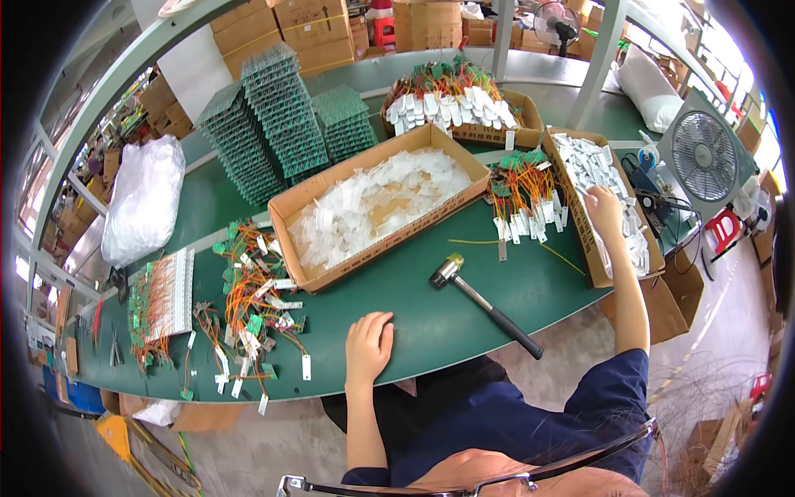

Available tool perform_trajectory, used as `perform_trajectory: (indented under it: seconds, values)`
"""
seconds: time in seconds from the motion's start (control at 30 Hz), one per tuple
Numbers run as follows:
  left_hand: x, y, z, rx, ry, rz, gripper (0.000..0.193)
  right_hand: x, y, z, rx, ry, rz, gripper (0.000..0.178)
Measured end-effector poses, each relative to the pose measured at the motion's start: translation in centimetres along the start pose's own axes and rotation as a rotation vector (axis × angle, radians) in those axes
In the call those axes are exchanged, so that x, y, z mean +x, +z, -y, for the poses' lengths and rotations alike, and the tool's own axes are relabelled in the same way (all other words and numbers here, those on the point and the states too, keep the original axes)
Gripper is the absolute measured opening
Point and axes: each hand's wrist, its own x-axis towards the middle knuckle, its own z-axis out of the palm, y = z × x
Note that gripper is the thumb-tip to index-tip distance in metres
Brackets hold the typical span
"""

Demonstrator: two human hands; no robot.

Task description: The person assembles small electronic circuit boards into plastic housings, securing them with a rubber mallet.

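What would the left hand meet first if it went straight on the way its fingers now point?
Probably the near side of the cardboard box of translucent pieces, past bare green tabletop; the left hand's height is hard to judge.

On the desk [431, 340], board stacks [277, 116] stand behind the middle carton [389, 248], the hammer [493, 313] lies before it, a second carton [582, 232] at right

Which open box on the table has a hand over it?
The rightmost box, holding white pieces: the right hand is over it; the middle box and back box have none.
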Motion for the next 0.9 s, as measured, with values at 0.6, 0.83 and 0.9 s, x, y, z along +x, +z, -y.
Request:
perform_trajectory:
  seconds: [0.6, 0.83, 0.9]
  values:
    - [-0.1, 0.2, 0.2, 0.086, -0.033, -0.027, 0.015, -16.7, 3.1, 28.2, 0.665, -0.566, 0.343, 0.028]
    - [0.0, 0.3, 0.2, 0.126, 0.008, -0.047, 0.014, -16.3, 2.6, 28.2, 0.653, -0.636, 0.414, 0.035]
    - [-0.1, 0.3, 0.2, 0.178, 0.011, -0.072, 0.014, -16.4, 2.7, 28.4, 0.67, -0.615, 0.425, 0.035]
